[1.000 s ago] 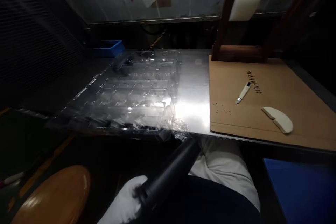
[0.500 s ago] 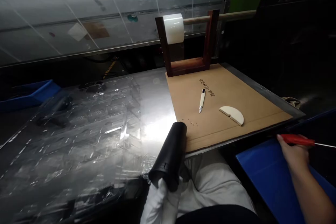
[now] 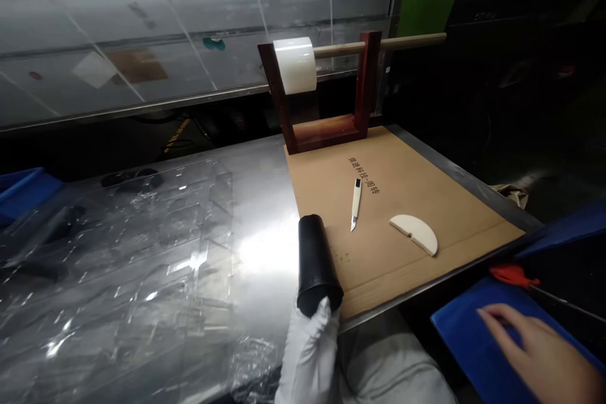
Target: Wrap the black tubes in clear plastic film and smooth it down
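Note:
My left hand, in a white glove, grips the lower end of a black cylinder. The cylinder points away from me over the front left edge of the cardboard sheet. My bare right hand is at the lower right, slightly blurred, with thumb and forefinger apart and nothing between them. Just beyond it lies a red-handled screwdriver with a long thin shaft, apart from the fingers. On the cardboard are a white utility knife with its blade out and a cream half-disc.
A dark red wooden stand holds a roll of clear tape on a wooden rod that sticks out rightward. Clear plastic trays cover the left of the metal table. Blue bins stand at the lower right and far left.
My right hand has let go of the red screwdriver and drawn back toward me. The black cylinder has turned more upright in view, and the whole view has shifted a little.

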The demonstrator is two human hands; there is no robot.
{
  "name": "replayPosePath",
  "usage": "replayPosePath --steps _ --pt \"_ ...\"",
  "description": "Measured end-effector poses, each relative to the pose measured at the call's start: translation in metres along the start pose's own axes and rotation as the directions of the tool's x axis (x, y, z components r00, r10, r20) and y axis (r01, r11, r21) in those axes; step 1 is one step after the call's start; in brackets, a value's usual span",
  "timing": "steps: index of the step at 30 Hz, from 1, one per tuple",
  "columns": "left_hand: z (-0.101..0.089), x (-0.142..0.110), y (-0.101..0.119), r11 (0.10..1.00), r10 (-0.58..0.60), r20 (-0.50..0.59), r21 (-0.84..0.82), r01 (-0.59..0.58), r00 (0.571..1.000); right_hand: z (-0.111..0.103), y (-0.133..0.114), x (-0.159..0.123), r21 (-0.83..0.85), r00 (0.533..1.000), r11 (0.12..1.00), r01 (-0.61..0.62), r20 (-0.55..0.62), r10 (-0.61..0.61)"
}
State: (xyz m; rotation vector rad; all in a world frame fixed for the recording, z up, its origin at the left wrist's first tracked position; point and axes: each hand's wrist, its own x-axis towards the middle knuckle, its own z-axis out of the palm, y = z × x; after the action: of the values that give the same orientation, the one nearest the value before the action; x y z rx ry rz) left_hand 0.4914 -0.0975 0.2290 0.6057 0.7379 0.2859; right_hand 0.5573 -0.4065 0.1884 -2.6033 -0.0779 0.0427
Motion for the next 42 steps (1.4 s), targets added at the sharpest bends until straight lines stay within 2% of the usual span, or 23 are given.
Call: replayPosePath --steps 1,2,3,5,7,9,11,14,18,21,23,25,28,30,32,34,37,39,42 --pt "0.005 0.003 0.001 0.999 0.001 0.007 0.05 -0.002 1.0 0.002 -0.033 0.0 0.14 0.995 0.99 0.016 0.098 -0.03" --pt "0.01 0.007 0.003 0.994 0.005 0.019 0.113 -0.007 1.0 0.006 -0.066 0.002 0.305 0.971 0.95 0.066 0.199 -0.131" --pt "0.014 0.011 0.004 0.985 0.013 0.032 0.172 -0.019 0.999 0.012 -0.097 0.007 0.445 0.938 0.889 0.106 0.253 -0.239" --pt "0.022 0.018 0.006 0.958 0.039 0.068 0.28 -0.057 0.997 0.029 -0.15 0.023 0.564 0.906 0.814 0.142 0.257 -0.336" --pt "0.027 0.026 0.006 0.931 0.064 0.138 0.348 -0.109 0.988 0.049 -0.184 0.043 0.595 0.909 0.793 0.131 0.247 -0.336" --pt "0.029 0.034 0.007 0.918 0.086 0.218 0.361 -0.163 0.972 0.066 -0.201 0.06 0.62 0.912 0.78 0.084 0.268 -0.311" --pt "0.028 0.043 0.008 0.903 0.118 0.248 0.377 -0.208 0.962 0.078 -0.206 0.072 0.636 0.919 0.771 0.04 0.279 -0.278" --pt "0.022 0.052 0.014 0.838 0.147 0.21 0.493 -0.235 0.967 0.088 -0.203 0.077 0.644 0.941 0.764 0.041 0.233 -0.247" --pt "0.017 0.056 0.024 0.703 0.191 0.146 0.67 -0.239 0.971 0.086 -0.194 0.078 0.625 0.928 0.774 0.101 0.221 -0.3" --pt "0.021 0.059 0.029 0.668 0.133 0.152 0.716 -0.202 0.979 0.071 -0.192 0.097 0.539 0.878 0.81 0.23 0.244 -0.412" --pt "0.026 0.062 0.03 0.679 0.076 0.167 0.713 -0.173 0.983 0.061 -0.195 0.123 0.426 0.842 0.82 0.383 0.203 -0.499" --pt "0.031 0.065 0.029 0.671 0.084 0.171 0.719 -0.182 0.982 0.057 -0.2 0.155 0.239 0.798 0.801 0.549 0.137 -0.587" --pt "0.038 0.068 0.028 0.676 0.089 0.187 0.71 -0.197 0.978 0.064 -0.199 0.196 0.007 0.713 0.729 0.685 0.2 -0.672" --pt "0.041 0.069 0.028 0.697 0.086 0.168 0.694 -0.18 0.982 0.072 -0.188 0.21 -0.029 0.693 0.713 0.7 0.265 -0.67" --pt "0.041 0.072 0.026 0.707 0.095 0.145 0.687 -0.17 0.985 0.075 -0.17 0.216 -0.041 0.712 0.731 0.681 0.271 -0.648" --pt "0.038 0.077 0.024 0.699 0.101 0.163 0.691 -0.186 0.981 0.072 -0.153 0.22 -0.051 0.752 0.766 0.641 0.245 -0.612" --pt "0.029 0.089 0.018 0.666 0.107 0.217 0.709 -0.233 0.97 0.058 -0.149 0.233 -0.027 0.803 0.818 0.575 0.209 -0.557" --pt "0.022 0.094 0.012 0.654 0.123 0.229 0.713 -0.253 0.966 0.05 -0.17 0.253 0.018 0.813 0.832 0.554 0.203 -0.545" --pt "0.015 0.093 0.005 0.623 0.23 0.202 0.721 -0.303 0.952 0.054 -0.228 0.301 0.121 0.819 0.834 0.538 0.161 -0.551"
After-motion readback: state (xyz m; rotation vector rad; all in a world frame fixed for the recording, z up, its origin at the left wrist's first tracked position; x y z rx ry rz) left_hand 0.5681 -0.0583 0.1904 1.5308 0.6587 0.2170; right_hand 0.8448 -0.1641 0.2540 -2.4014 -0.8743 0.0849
